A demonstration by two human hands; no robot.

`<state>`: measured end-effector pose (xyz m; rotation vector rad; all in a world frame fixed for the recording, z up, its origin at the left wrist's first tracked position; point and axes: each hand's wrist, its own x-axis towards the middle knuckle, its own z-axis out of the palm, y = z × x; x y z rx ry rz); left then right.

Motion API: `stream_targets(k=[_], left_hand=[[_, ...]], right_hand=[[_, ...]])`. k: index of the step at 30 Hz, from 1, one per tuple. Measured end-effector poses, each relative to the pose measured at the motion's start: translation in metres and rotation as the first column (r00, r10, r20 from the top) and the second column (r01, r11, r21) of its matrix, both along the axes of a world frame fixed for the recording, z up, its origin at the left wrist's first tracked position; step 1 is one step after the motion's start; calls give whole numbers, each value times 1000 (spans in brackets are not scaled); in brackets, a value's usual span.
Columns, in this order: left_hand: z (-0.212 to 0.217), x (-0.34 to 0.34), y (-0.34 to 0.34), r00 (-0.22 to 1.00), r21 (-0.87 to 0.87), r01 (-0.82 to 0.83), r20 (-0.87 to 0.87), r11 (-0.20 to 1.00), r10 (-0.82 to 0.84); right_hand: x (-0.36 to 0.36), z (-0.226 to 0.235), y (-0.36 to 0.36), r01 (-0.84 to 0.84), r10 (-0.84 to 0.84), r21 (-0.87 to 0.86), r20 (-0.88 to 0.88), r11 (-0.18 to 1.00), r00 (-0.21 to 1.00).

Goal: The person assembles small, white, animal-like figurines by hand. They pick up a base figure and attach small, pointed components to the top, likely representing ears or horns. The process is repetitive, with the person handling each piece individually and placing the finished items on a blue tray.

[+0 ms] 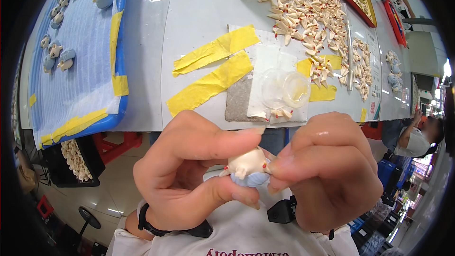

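Note:
Between the thumb and fingers of my left hand (189, 170) is a small cream-and-blue figurine (249, 163), held in front of my chest just off the table edge. It has a red dot at each side and a small bump facing me. My right hand (327, 166) pinches at its right side, thumb and forefinger closed against it; whatever lies between those fingertips is mostly hidden. Beyond my hands, a clear plastic cup (296, 89) stands on a white sheet over a grey board (238, 98). Several cream pieces with red tips (283, 113) lie at its near edge.
A large heap of red-tipped cream pieces (308, 7) covers the far right, beside a metal ruler (350, 57). On the left, a blue tray (111, 119) lined with cloth holds several figurines (66, 59). Yellow tape (213, 83) crosses the board. Another person (422, 135) sits at far right.

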<state>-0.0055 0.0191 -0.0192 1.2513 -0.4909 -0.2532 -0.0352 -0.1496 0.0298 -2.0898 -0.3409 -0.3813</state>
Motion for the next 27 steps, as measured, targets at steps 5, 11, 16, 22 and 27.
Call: stream_targets(k=[5,11,16,22,27], left_hand=[[0,0,-1,997,36,-37,74,999,34],[13,9,-3,929,165,-146,361,975,78],[19,11,-13,791,186,-246,606,951,86],[34,12,-20,668,309,-401,743,862,45],[48,49,58,655,569,-700,753,431,70]], right_hand=[[-1,-2,-3,-16,18,48,-36,999,999],[-1,8,-8,-58,63,48,-117,997,991],[-6,14,-8,-50,197,402,-333,914,922],[-15,31,-47,229,-85,315,-410,921,908],[-20,41,-196,750,-754,-95,-141,655,641]])
